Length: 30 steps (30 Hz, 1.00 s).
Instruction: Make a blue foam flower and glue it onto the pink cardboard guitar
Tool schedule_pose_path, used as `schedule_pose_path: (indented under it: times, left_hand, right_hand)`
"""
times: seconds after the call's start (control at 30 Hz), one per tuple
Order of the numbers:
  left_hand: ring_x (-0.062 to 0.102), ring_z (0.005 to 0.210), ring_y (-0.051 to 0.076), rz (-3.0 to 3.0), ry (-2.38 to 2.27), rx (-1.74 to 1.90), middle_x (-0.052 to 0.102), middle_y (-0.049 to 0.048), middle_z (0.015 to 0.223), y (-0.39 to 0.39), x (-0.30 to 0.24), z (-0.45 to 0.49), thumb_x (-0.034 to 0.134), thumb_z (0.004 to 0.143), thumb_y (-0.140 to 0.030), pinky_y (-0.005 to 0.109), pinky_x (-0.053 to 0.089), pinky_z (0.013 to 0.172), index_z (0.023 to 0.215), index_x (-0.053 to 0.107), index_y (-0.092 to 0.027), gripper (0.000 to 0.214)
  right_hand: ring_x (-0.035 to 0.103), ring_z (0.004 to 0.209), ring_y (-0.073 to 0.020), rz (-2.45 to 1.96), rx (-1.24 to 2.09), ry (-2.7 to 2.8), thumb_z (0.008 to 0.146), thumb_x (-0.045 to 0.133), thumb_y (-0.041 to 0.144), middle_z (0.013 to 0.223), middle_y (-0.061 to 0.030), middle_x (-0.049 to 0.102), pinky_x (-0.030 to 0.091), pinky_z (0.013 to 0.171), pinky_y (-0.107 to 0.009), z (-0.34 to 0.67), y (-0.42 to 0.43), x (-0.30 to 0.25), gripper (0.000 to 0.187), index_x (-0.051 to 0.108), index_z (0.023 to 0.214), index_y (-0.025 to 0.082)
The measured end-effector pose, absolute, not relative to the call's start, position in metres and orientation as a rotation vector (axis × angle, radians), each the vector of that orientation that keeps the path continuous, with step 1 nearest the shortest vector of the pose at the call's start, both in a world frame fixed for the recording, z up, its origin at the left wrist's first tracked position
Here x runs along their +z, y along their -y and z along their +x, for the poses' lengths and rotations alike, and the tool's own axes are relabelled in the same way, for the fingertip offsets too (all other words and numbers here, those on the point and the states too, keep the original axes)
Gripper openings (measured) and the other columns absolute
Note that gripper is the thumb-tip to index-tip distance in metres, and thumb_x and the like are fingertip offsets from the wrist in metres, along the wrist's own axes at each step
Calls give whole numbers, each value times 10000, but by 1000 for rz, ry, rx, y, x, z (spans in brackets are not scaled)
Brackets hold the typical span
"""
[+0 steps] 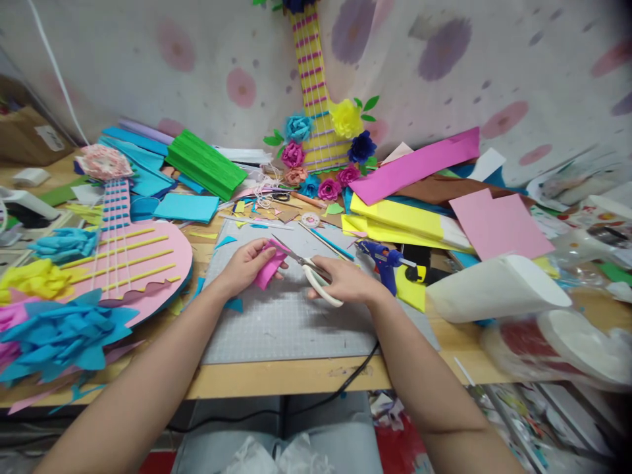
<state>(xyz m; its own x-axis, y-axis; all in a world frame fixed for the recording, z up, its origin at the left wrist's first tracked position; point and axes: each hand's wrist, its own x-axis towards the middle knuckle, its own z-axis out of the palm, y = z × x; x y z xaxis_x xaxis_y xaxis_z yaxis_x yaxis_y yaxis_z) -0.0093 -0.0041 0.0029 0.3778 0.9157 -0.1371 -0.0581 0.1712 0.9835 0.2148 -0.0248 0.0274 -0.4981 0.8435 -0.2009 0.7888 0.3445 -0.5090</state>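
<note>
Between the fingers of my left hand (245, 266) is a folded piece of magenta crepe paper (270, 268), held above the grey cutting mat (296, 332). My right hand (345, 280) grips a pair of scissors (316, 280) with cream-white handles. The scissor blades are parted and point up and left, at the top edge of the paper. Whether they touch the paper I cannot tell. A few blue paper scraps (235, 305) lie near my left wrist.
At left lies a pink paper guitar (158, 250) with large paper flowers (64, 329). A yellow flowered guitar (316, 128) leans on the back wall. A blue glue gun (382, 260) and a white paper roll (498, 289) are at right. A black cable (358, 372) crosses the table's front edge.
</note>
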Motion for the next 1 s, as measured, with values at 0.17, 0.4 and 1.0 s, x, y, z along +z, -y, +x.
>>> schedule_pose_path:
  times: [0.17, 0.4, 1.0]
  left_hand:
    - [644, 518, 158, 1177, -935, 857, 694, 49, 742, 5, 5, -9, 662, 699, -449, 229, 504, 458, 928, 565, -165, 377]
    - [638, 503, 157, 1161, -938, 854, 695, 48, 734, 5, 4, -11, 662, 686, -481, 229, 499, 434, 920, 544, -169, 407]
    - [636, 502, 142, 1174, -946, 843, 690, 41, 732, 5, 5, -11, 650, 697, -486, 213, 502, 426, 930, 535, -155, 421]
  right_hand:
    - [478, 684, -134, -1540, 803, 2498, 656, 608, 631, 822, -5, 597, 242, 573, -225, 216, 26, 26, 507, 543, 920, 203]
    - [473, 691, -139, -1519, 728, 2513, 653, 605, 637, 826, -13, 598, 231, 575, -227, 217, 26, 24, 510, 540, 907, 200]
    - [475, 663, -132, -1554, 687, 2524, 643, 594, 665, 806, -6, 607, 216, 562, -225, 216, 28, 24, 519, 540, 887, 210]
